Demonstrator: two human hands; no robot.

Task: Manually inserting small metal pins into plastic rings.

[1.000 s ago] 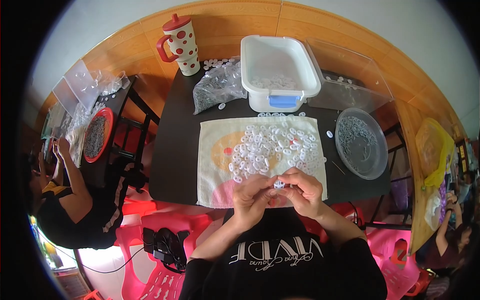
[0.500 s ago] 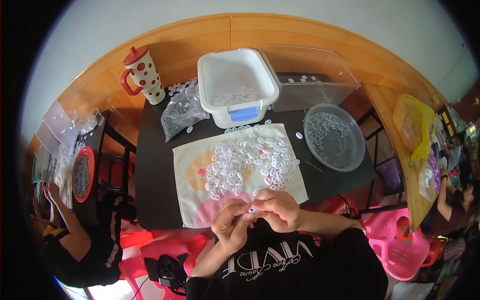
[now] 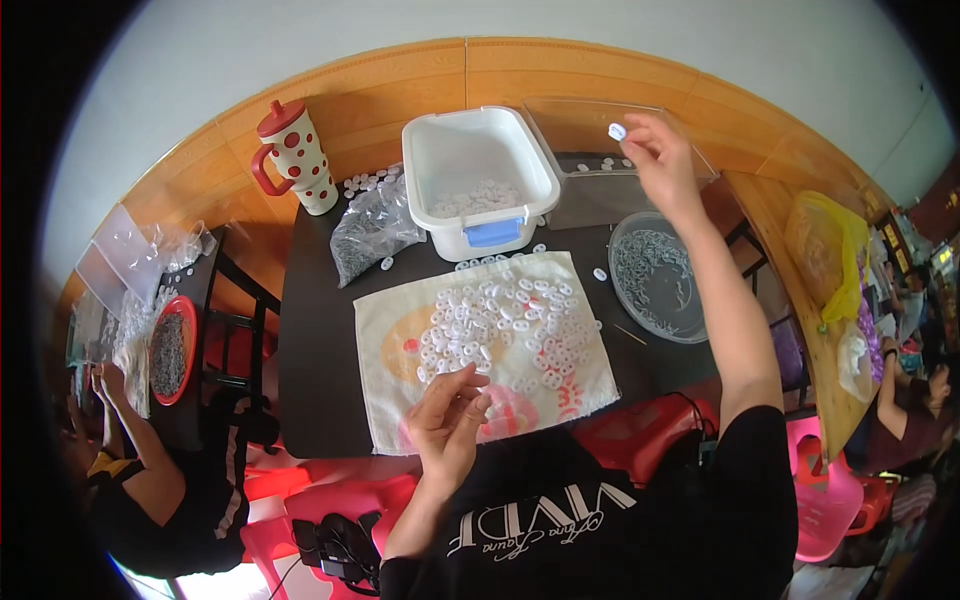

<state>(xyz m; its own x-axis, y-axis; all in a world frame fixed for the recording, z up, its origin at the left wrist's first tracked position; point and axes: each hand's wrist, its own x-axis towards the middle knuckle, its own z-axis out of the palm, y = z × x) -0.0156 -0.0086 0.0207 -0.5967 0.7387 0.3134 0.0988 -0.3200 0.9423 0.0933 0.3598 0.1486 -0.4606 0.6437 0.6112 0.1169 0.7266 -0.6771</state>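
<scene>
My right hand (image 3: 664, 170) is raised at the far right, above a clear plastic bin (image 3: 600, 205). Thumb and fingertips pinch a small white oval plastic piece (image 3: 617, 131). Over the near edge of a patterned towel (image 3: 390, 330), my left hand (image 3: 450, 425) hangs with fingers loosely bent and apart, and nothing shows in it. A loose heap of similar white oval pieces (image 3: 465, 325) covers the middle of the towel. Under my right forearm stands a round clear tub (image 3: 655, 332) of small grey metal pieces (image 3: 645, 265), partly hidden by the arm.
Behind the towel stands a white bin (image 3: 548, 190) with white pieces inside. Left of it are a bag of grey pieces (image 3: 370, 230) and a dotted tumbler (image 3: 300, 160). A thin stick (image 3: 630, 334) lies near the tub. Another person (image 3: 150, 470) works at the left table.
My hands were together at the towel's near edge, around a white piece. My right hand has swung up and far right with a white piece; my left has loosened and stayed near.
</scene>
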